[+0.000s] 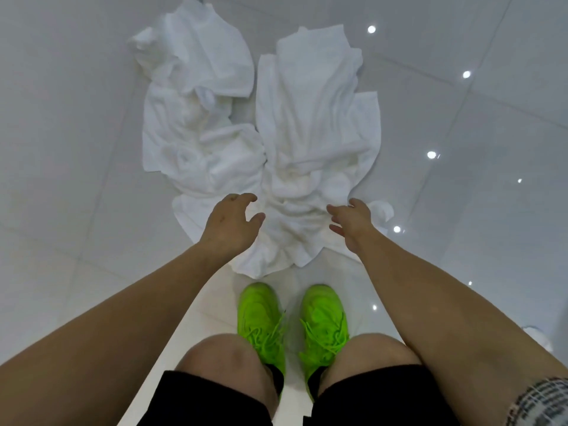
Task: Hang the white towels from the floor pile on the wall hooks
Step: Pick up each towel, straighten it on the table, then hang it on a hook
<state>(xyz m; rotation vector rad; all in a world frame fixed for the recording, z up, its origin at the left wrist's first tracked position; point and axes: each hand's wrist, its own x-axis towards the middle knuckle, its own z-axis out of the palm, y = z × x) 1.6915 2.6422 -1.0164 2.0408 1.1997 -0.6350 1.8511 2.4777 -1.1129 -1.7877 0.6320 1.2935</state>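
A pile of crumpled white towels (276, 142) lies spread on the glossy white tiled floor (76, 149) straight ahead of me. My left hand (229, 224) hovers over the near left edge of the pile, fingers spread and curled, holding nothing. My right hand (350, 224) hangs over the near right part of the pile, fingers apart, also with nothing in it. Whether either hand touches the cloth I cannot tell. No wall hooks are in view.
My feet in bright green shoes (292, 327) stand just short of the pile's near edge, knees bent below. Ceiling lights reflect as bright dots (431, 154) on the tiles to the right. Something small and white (536, 335) lies at the right edge.
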